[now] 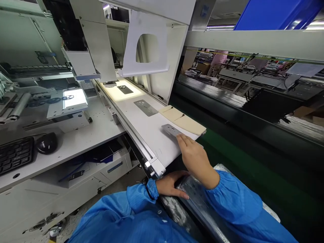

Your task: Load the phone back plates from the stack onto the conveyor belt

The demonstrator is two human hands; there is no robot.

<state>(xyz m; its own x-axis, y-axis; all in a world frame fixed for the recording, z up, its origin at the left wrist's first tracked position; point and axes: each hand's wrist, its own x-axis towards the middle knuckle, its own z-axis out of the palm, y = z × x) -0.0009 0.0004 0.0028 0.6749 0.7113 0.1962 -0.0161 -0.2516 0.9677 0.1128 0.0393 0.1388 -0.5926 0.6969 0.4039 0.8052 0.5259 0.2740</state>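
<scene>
At the near end of the white belt (149, 133), toward its right edge, the right hand (194, 154) grasps a grey plate (167, 128) by its near end, fingers and thumb closed on it; whether the plate's underside touches the belt cannot be told. Just beyond lies the cream board (186, 121), slotted, along the belt's right edge — a narrow gap parts it from the held plate. To the left, bare belt stretches to the metal rail (136, 137), open room for sliding. Farther off, a second plate (145, 108) lies flat, well apart from the dark plate (125, 89) in the lit patch. Below the belt's near edge, the left hand (170, 185) rests on a wrapped bundle (202, 206), thumb spread — whether it grips, I cannot tell.
</scene>
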